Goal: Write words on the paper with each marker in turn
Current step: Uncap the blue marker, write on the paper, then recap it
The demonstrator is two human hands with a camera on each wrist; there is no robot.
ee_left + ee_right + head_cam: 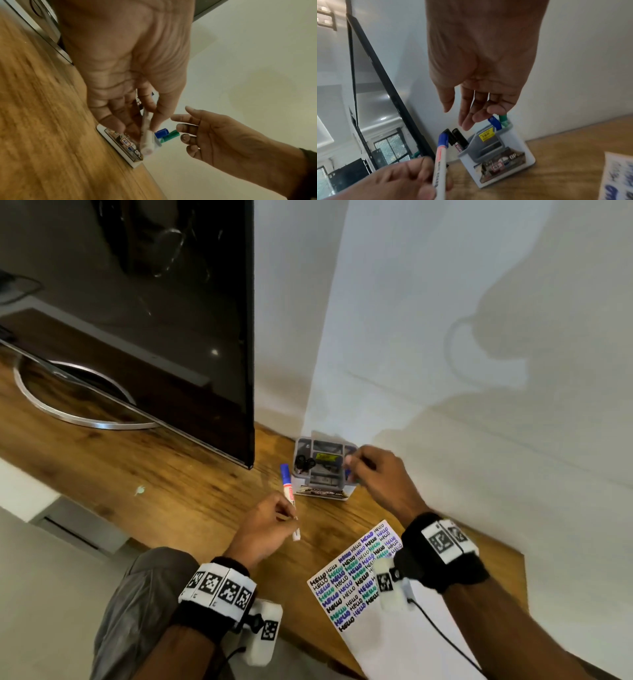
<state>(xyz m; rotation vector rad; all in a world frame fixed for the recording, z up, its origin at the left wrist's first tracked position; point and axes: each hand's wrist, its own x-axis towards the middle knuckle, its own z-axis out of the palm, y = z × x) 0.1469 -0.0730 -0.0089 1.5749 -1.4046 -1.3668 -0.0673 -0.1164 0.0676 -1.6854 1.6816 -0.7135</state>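
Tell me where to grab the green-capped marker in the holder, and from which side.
Pinch the green cap, the only part clear of the holder. Come from above and lift straight up: it stands nearly upright in the back corner compartment, close beside a blue-capped marker. The right hand already hovers open over it.

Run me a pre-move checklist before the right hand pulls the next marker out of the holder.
1. Left hand grips the blue-capped marker: ok.
2. That marker's cap is on: ok.
3. Right hand is empty, fingers over the holder: ok.
4. Blue marker and green marker stand in the holder under its fingertips: ok.
5. Which one is due next: cannot tell.
6. Paper has blank space left: cannot tell, the right arm covers part of it.
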